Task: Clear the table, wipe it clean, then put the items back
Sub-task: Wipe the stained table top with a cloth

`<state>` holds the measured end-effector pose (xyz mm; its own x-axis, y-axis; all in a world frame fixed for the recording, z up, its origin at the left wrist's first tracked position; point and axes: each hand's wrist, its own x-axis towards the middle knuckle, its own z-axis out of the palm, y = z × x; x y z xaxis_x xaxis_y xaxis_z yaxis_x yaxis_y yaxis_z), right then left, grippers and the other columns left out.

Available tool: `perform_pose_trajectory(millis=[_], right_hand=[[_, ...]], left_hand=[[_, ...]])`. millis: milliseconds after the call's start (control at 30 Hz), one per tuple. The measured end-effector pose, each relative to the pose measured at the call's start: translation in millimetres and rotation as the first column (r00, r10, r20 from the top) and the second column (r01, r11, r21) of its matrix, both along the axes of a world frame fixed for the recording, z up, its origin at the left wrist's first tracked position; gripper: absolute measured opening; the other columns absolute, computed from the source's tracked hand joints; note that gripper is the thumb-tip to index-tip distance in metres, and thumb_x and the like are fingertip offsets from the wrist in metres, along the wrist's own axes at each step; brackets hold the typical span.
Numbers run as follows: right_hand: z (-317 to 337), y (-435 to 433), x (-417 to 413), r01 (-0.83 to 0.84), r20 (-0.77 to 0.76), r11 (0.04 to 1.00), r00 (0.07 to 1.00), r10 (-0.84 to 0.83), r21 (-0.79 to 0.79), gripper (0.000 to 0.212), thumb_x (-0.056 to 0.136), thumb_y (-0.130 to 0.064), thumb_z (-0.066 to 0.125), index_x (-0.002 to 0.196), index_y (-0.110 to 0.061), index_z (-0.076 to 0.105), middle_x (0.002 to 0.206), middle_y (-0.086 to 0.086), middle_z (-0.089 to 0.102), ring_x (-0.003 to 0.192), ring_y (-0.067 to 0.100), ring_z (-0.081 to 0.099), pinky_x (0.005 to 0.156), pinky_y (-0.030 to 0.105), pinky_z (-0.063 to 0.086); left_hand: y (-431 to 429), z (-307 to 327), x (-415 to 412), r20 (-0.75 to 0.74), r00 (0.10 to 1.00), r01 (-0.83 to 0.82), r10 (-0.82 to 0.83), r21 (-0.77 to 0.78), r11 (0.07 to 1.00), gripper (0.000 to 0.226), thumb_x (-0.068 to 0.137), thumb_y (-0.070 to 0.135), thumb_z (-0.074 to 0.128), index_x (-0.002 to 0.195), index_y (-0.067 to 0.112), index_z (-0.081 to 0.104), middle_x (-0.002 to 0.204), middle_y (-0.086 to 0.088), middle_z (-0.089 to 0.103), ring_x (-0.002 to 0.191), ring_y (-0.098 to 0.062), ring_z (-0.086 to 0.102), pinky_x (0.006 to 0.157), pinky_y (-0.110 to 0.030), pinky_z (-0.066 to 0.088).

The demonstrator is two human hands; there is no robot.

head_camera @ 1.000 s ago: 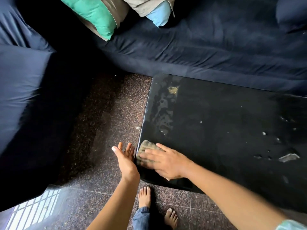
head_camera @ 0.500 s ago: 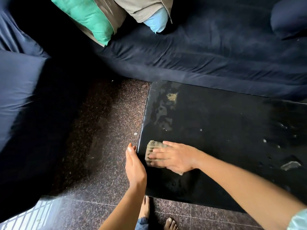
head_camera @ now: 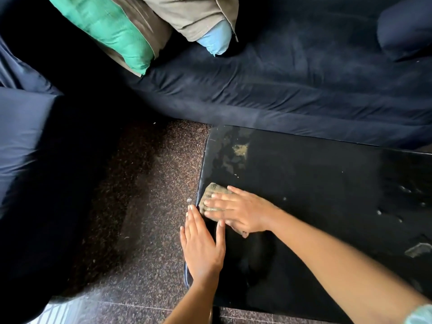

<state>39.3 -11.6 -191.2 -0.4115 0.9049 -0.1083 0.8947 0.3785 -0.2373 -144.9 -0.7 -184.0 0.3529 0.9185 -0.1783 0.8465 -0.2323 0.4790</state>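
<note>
The small, soft olive-brown wiping cloth [head_camera: 214, 197] lies at the glossy black counter [head_camera: 315, 206] left edge, under the flat, open right hand [head_camera: 240, 211] (no pinch needed); light, limp, best pressed. Left hand [head_camera: 202, 246] open, empty.

Table top [head_camera: 315, 183]: black, glossy and smooth, with dull smears and pale specks beyond the right hand [head_camera: 243, 212]. Cloth [head_camera: 214, 195] under the right hand's fingers: coarse, woven, olive-grey, matt. Floor [head_camera: 152, 206] beside the left hand [head_camera: 202, 246]: speckled polished stone, slightly reflective. Sofa [head_camera: 292, 85] beyond both hands: dark navy fabric, soft, matt, creased. Green cushion [head_camera: 112, 29]: fabric with a faint sheen.
</note>
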Motion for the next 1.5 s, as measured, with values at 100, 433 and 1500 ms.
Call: perform_pose_trajectory(millis=[100,433,1500], right_hand=[[-0.6,32.9,9.0,0.177,0.03,0.984,0.984,-0.177,0.0,0.058,0.091,-0.031,0.032,0.148,-0.037,0.023,0.157,-0.011,0.019,0.146,0.013,0.012,0.115,0.047,0.014],[-0.5,7.5,-21.1,-0.04,0.029,0.999,0.999,0.041,-0.035,0.067,0.087,-0.036,0.036,0.15,-0.033,0.014,0.159,-0.011,0.011,0.146,0.014,0.005,0.117,0.047,0.011],[-5.0,64.7,62.2,-0.1,-0.007,0.991,0.995,0.101,0.09,0.061,0.085,-0.027,0.042,0.144,-0.034,0.032,0.154,-0.009,0.03,0.143,0.013,0.023,0.112,0.048,0.023]], left_hand=[[0.4,-1.0,1.1,-0.061,0.998,0.009,-0.008,0.016,1.0,0.093,0.086,0.071,0.009,0.149,0.003,0.014,0.152,-0.015,0.031,0.14,-0.025,0.031,0.115,-0.039,0.022],[-0.1,-3.1,-2.5,0.017,0.999,0.04,-0.042,0.087,0.995,0.08,0.092,0.065,0.011,0.15,0.013,-0.01,0.158,-0.016,0.002,0.146,-0.029,0.006,0.115,-0.046,0.009],[7.4,-12.1,8.6,-0.137,0.986,0.114,-0.096,0.134,0.984,0.068,0.091,0.062,0.009,0.149,0.027,0.021,0.158,0.016,0.005,0.145,-0.003,-0.002,0.116,-0.036,-0.005]])
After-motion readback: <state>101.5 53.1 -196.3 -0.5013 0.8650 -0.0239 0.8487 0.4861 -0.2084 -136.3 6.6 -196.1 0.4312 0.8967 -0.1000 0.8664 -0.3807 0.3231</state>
